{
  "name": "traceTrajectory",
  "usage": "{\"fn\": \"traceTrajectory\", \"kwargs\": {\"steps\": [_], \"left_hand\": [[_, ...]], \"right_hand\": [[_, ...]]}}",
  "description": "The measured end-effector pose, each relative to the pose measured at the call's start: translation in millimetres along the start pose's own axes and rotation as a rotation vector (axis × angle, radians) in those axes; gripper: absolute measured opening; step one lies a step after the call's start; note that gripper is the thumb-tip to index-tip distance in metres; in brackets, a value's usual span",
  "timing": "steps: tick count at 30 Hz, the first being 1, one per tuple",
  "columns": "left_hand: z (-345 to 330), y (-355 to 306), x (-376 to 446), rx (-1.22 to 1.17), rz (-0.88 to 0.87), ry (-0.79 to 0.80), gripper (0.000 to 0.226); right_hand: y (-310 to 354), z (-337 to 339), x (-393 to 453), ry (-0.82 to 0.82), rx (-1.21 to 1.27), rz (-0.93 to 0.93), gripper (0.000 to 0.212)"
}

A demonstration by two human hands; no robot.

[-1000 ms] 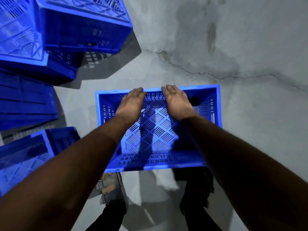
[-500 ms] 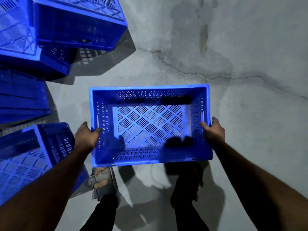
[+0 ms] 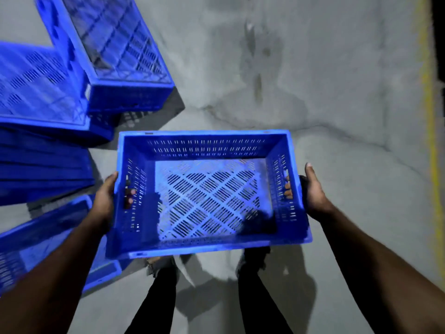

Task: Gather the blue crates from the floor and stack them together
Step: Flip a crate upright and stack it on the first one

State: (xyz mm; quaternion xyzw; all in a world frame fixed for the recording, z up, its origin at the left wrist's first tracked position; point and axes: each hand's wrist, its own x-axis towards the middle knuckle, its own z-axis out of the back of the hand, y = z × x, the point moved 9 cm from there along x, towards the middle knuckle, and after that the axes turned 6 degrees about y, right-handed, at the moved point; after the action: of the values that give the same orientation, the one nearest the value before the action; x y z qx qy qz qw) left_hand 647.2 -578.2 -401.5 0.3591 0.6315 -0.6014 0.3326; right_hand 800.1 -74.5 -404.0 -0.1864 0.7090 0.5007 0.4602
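I hold the blue slotted crate (image 3: 207, 189) at the centre of the frame, open side up, its diamond-patterned base showing between the perforated walls. My left hand (image 3: 106, 201) grips the left short wall, thumb up along the outside toward the rim and fingertips (image 3: 130, 197) poking through the handle slot into the inside. My right hand (image 3: 313, 194) grips the right short wall the same way, thumb raised beside the rim and fingertips (image 3: 287, 190) visible through that side's slot. My legs in dark trousers (image 3: 255, 300) show below the crate's near edge, with the grey cracked concrete floor (image 3: 337, 104) beneath. In the upper left of the frame sits a heap of other blue crates (image 3: 101, 59), one lying bottom-up across the others. Another blue crate (image 3: 43, 244) lies at the lower left, just beside my left forearm. A yellow floor line (image 3: 431, 141) runs down the right edge of the frame.
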Motion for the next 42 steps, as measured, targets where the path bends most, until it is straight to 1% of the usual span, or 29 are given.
{"fn": "traceTrajectory", "kwargs": {"steps": [2,4,6,7,9,12,17,21,26,29,31,33,39,42], "left_hand": [[-26.7,-48.2,-75.3,0.063,0.018,0.046,0.056],[-35.5,-71.8,-101.7,0.116,-0.009,0.114,0.065],[-68.4,-113.0,-161.1,0.153,-0.031,0.167,0.072],[-86.1,-130.9,-189.2,0.135,-0.056,0.199,0.074],[-113.5,-161.2,-230.3,0.141,-0.077,0.233,0.075],[-159.1,-186.1,-270.5,0.186,-0.058,0.305,0.072],[-226.0,-213.0,-297.3,0.214,-0.018,0.37,0.062],[-266.5,-251.4,-283.0,0.229,-0.045,0.358,0.062],[-317.4,-336.6,-234.9,0.223,-0.073,0.369,0.062],[-342.5,-402.1,-190.9,0.212,-0.082,0.368,0.061],[-361.4,-453.6,-165.1,0.226,-0.088,0.385,0.061],[-374.5,-508.2,-144.2,0.236,-0.098,0.368,0.06],[-419.7,-664.1,-79.0,0.25,-0.147,0.348,0.06],[-438.7,-739.6,-32.3,0.243,-0.18,0.327,0.06]], "right_hand": [[41.4,10.6,-74.2,-0.009,0.041,-0.04,0.071],[55.3,17.2,-98.9,-0.002,0.062,-0.015,0.073],[90.1,34.1,-163.6,-0.01,0.06,-0.027,0.075],[103.7,41.4,-192.4,0.011,0.081,-0.019,0.074],[129.2,56.6,-237.9,-0.003,0.085,0.011,0.074],[157.6,88.3,-290.3,-0.043,0.09,0.029,0.07],[201.6,138.1,-317.6,-0.06,0.131,0.026,0.069],[261.8,155.2,-304.0,-0.066,0.124,0.066,0.069],[366.8,150.2,-255.8,-0.065,0.093,0.078,0.07],[440.9,139.9,-214.3,-0.092,0.079,0.103,0.07],[496.2,125.8,-188.5,-0.095,0.073,0.109,0.07],[551.8,112.6,-167.4,-0.111,0.079,0.115,0.069],[703.5,72.6,-98.0,-0.099,0.093,0.16,0.068],[778.6,54.0,-42.7,-0.085,0.083,0.174,0.068]]}}
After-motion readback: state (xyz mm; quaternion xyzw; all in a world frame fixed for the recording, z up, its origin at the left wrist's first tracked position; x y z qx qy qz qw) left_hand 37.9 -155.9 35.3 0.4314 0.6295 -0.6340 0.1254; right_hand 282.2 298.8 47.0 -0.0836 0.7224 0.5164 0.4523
